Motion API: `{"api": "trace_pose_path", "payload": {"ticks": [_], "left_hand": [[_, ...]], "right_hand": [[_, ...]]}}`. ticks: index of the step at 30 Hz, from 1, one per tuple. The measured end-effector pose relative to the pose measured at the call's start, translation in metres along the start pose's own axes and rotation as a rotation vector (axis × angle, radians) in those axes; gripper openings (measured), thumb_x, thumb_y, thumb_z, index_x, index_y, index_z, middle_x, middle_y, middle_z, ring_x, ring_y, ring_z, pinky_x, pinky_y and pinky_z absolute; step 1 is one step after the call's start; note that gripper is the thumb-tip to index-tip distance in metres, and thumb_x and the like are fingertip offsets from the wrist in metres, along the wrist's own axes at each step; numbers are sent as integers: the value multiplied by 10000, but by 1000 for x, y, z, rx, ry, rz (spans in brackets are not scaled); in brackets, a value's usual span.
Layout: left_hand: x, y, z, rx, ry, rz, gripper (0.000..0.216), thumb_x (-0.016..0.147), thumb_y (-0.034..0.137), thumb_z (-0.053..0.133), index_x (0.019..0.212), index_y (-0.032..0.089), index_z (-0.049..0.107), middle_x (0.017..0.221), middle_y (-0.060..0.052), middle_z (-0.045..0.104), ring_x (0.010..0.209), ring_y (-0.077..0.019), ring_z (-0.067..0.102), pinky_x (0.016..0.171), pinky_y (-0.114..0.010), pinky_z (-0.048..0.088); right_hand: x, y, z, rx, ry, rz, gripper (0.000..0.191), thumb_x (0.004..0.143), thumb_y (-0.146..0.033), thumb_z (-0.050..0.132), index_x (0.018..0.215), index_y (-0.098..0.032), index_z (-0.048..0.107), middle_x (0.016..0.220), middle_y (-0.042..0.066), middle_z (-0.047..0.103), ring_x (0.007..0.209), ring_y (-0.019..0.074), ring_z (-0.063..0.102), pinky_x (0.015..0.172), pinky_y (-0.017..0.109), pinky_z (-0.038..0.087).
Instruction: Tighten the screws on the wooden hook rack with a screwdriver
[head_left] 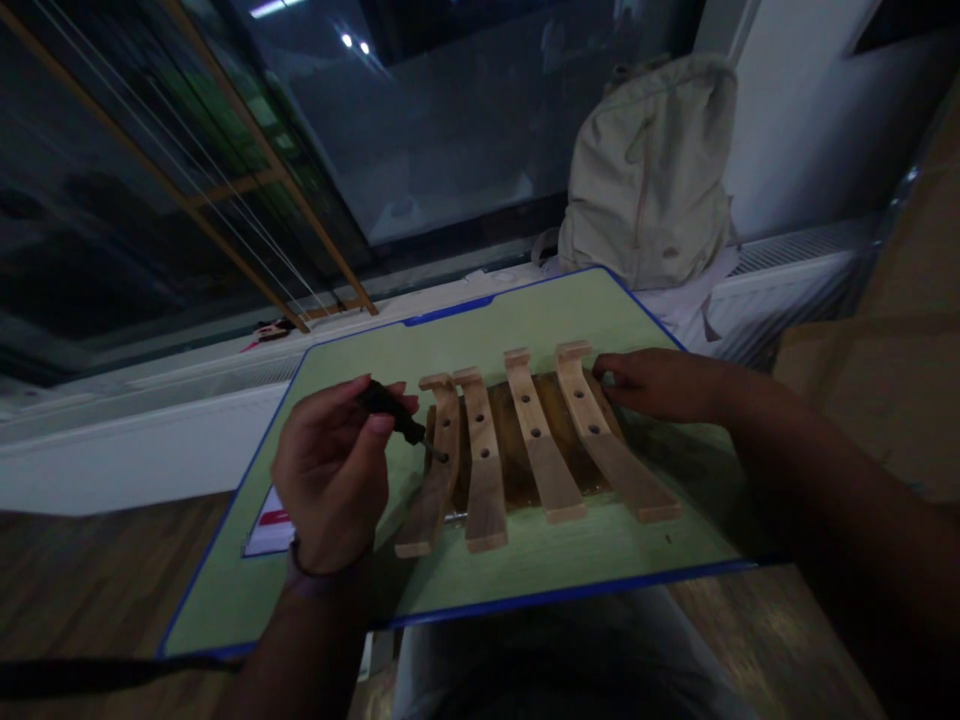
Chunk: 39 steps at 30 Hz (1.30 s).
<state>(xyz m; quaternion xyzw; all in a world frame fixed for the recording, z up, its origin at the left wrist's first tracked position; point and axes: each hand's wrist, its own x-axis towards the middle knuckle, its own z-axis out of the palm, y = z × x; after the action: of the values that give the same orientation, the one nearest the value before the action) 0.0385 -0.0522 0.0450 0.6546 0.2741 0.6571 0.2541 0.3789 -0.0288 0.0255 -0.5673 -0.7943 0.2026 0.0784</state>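
We note the left hand (330,480) gripping a screwdriver (394,412), tip at three o'clock on the leftmost slat (439,470); the right hand (660,385) steadies the rack (536,445), its slats running twelve-to-six.

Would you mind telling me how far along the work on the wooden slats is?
Four slats already lie across the dark board on the green mat. In hand: the left hand holds a small screwdriver with its tip at a hole in the leftmost slat, while the right hand steadies the board's edge. The other holes look open, so most fastening seems left.
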Motion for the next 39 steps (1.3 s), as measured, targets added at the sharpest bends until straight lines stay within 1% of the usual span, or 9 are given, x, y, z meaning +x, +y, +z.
{"api": "trace_pose_path", "payload": {"ticks": [4,9,15,17,22,28,32,36,39], "left_hand": [[-1,1,2,-12,-49,-30,303,962,242,679,1257,313,692,1065,-31,774,915,-185,755,838,-360,625],[7,-3,1,-143,-49,154,354,773,179,869,1083,309,757,997,-7,738,874,-154,707,724,-266,604],[1,2,0,-11,-10,-37,291,943,206,704,1228,264,712,1036,-44,784,850,-170,760,787,-328,643],[1,2,1,-39,-16,-27,267,956,242,690,1222,269,705,1074,-53,777,888,-182,756,798,-339,637],[6,-5,-1,-59,-15,109,307,779,231,872,1049,288,735,972,0,726,849,-153,701,733,-286,611],[0,2,-1,-4,-5,-65,429,936,191,716,1338,313,627,1047,-7,792,872,-149,761,840,-317,625],[1,2,2,-49,-38,-26,246,945,225,706,1186,272,693,1124,-36,776,982,-175,751,888,-336,611],[6,-2,2,-106,4,150,354,775,151,859,1072,286,725,1002,13,736,882,-142,721,759,-276,618],[5,0,1,-9,48,111,343,806,118,830,1092,270,717,952,18,752,831,-134,742,720,-258,621]], "right_hand": [[1,1,0,26,32,-19,192,903,-293,600,1032,-239,730,972,103,804,885,294,744,770,384,546],[0,-1,-3,-63,-28,12,266,946,-337,531,1107,-214,703,1019,109,798,915,273,743,790,350,545],[-1,-8,-5,-119,-105,63,361,980,-323,470,1232,-137,649,1140,167,772,988,278,739,858,357,542],[-1,-8,-6,-93,-109,50,359,985,-321,466,1235,-142,650,1223,178,749,1065,283,725,916,363,534],[-1,-8,-6,-98,-110,61,335,961,-282,488,1219,-152,657,1178,163,766,1021,284,737,882,367,544],[-1,-12,-6,-152,-110,58,305,958,-246,487,1183,-135,660,1097,177,771,972,289,734,860,367,522],[-1,-12,-5,-155,-113,53,282,990,-265,454,1142,-142,656,1066,161,765,948,263,725,845,338,502],[-1,-10,-4,-167,-118,49,286,980,-272,456,1151,-142,645,1016,148,765,898,257,721,792,331,502],[-1,-10,-4,-175,-117,41,296,969,-259,460,1168,-139,643,1018,156,768,897,263,723,795,337,505]]}}
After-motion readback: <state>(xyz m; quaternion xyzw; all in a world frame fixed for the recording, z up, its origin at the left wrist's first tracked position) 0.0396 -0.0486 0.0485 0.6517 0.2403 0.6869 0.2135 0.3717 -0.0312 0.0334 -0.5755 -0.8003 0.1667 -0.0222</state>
